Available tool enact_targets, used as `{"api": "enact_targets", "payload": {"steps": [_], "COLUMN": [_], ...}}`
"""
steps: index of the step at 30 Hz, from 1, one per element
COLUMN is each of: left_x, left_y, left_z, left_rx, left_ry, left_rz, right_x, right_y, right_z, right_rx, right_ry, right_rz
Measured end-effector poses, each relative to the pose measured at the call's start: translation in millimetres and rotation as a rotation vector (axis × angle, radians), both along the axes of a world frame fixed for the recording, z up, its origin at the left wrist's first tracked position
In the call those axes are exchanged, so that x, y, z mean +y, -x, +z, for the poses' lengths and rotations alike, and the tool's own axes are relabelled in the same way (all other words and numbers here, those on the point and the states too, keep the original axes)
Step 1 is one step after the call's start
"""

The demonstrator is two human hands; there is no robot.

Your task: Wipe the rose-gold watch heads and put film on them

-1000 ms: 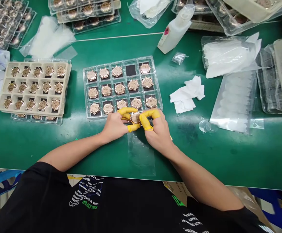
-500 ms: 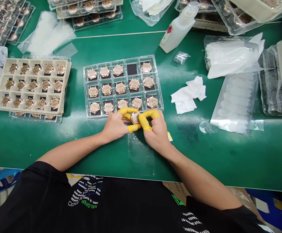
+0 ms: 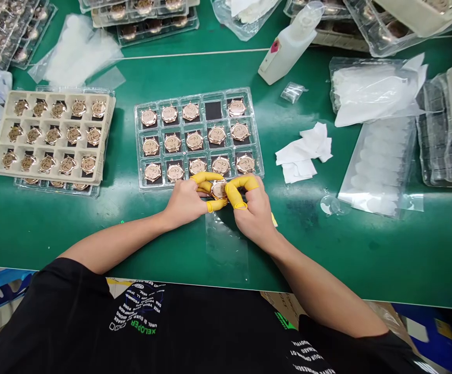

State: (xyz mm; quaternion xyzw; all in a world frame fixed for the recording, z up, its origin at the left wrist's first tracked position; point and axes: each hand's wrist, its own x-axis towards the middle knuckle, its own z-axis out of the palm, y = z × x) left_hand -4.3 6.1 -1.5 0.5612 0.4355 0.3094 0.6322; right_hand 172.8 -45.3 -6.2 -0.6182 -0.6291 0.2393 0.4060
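Note:
A rose-gold watch case lies back up between my hands, just in front of the clear compartment tray. My left hand is closed round its left side, with yellow finger cots on the thumb and fingers. My right hand is closed too; its thumb and bent forefinger, also in yellow cots, press at the case's right edge. The fingertips hide part of that edge. Similar watch cases sit back up in the tray on black pads. One compartment in the back row shows only its black pad.
A beige tray of watch cases stands stacked at left. White cloths, a small clear bag and a plastic bottle lie or stand to the right. A clear plastic sheet lies near the table's front edge.
My right thumb has drawn slightly to the right, uncovering more of the watch case's back. My left hand keeps its hold. The whole view has shifted a little.

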Motion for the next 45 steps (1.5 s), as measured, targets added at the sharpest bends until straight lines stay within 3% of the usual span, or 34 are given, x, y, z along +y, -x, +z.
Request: {"api": "enact_targets", "payload": {"steps": [17, 22, 23, 26, 28, 30, 34, 37, 40, 42, 45], "left_x": [0, 0, 0, 0, 0, 0, 0, 0, 0, 0, 0], "left_y": [1, -1, -1, 0, 0, 1, 1, 1, 0, 0, 0], "left_z": [2.3, -0.2, -0.3, 0.5, 1.7, 2.7, 2.3, 1.0, 1.0, 1.7, 3.0], "left_rx": [0.024, 0.052, 0.055, 0.043, 0.036, 0.031, 0.003, 0.001, -0.002, -0.003, 0.004], "left_ry": [-0.011, -0.027, -0.029, -0.018, -0.011, -0.005, 0.011, -0.001, 0.006, 0.015, 0.012], "left_rz": [-0.001, 0.022, 0.024, 0.014, 0.002, -0.006, -0.006, 0.001, -0.002, -0.002, 0.006], "right_x": [3, 7, 3, -22, -42, -59, -71, -63, -41, -22, 1], "right_y": [5, -43, -58, -91, -97, -95, -92, -93, -78, -62, -38], "right_z": [-1.4, 29.6, 39.0, 55.3, 50.1, 36.2, 19.7, 30.5, 46.5, 51.6, 45.4], "right_rx": [-0.031, -0.082, -0.153, -0.423, -0.538, -0.585, -0.476, -0.155, 0.162, 0.160, -0.044], "right_ry": [-0.015, -0.079, -0.061, 0.069, 0.055, 0.069, 0.186, 0.348, 0.349, 0.296, 0.196], "right_rz": [-0.016, -0.189, -0.165, 0.161, 0.240, 0.216, 0.091, -0.016, -0.074, -0.048, 0.044]}}
